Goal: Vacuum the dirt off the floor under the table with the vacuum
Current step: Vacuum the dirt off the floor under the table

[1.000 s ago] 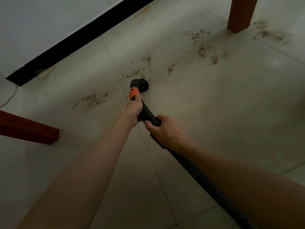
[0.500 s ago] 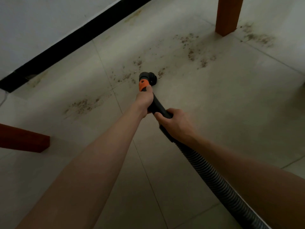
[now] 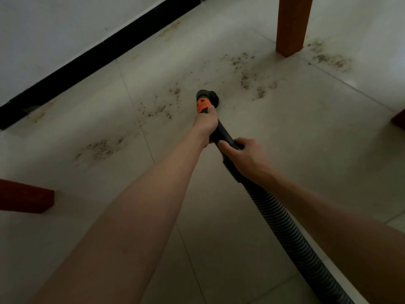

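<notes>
A black vacuum wand with an orange collar (image 3: 202, 106) ends in a round nozzle (image 3: 211, 97) pressed to the pale tiled floor. My left hand (image 3: 206, 122) grips the wand just behind the collar. My right hand (image 3: 243, 157) grips it lower down, where the ribbed black hose (image 3: 291, 235) begins and runs off to the lower right. Brown dirt lies in patches: left of the nozzle (image 3: 160, 108), further left (image 3: 100, 148), right of the nozzle (image 3: 252, 82), and beyond the far table leg (image 3: 328, 59).
A wooden table leg (image 3: 291, 25) stands at the upper right. A second, reddish leg (image 3: 24, 196) shows at the left edge and a third (image 3: 400, 119) at the right edge. A white wall with a black skirting board (image 3: 98, 51) runs along the upper left.
The nozzle has travelled forward and to the right over the floor, past the dirt specks it was on, toward the patch near the far table leg. Both hands keep their hold.
</notes>
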`<state>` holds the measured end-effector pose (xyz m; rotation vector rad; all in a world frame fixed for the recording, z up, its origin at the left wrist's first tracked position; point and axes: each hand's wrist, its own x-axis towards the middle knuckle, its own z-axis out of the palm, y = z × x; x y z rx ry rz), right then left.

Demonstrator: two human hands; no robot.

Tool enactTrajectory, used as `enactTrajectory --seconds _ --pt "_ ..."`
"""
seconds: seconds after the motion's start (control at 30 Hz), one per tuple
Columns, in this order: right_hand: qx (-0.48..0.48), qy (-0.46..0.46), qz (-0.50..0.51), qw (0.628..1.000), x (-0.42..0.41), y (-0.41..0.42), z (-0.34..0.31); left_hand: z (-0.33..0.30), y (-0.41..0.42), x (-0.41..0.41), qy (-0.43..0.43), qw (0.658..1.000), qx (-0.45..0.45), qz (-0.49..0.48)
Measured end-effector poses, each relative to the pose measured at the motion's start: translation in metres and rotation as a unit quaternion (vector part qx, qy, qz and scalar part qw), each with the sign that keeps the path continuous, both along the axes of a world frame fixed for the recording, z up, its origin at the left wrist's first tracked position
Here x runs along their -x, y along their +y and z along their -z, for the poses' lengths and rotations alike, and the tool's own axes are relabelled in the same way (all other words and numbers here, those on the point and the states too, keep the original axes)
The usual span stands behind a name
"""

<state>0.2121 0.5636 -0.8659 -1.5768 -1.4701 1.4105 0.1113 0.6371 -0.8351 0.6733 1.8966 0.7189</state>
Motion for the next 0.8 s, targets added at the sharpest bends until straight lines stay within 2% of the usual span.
enactTrajectory --seconds 0.5,0.8 --pt "0.0 -0.01 -0.047 0.999 0.009 -0.015 -0.005 0.003 -0.018 0.018 0.019 1.0 0.01 0.012" --pt "0.006 -0.087 -0.14 0.986 0.032 -0.049 -0.026 -0.001 -0.068 0.066 -0.092 0.996 0.014 -0.009"
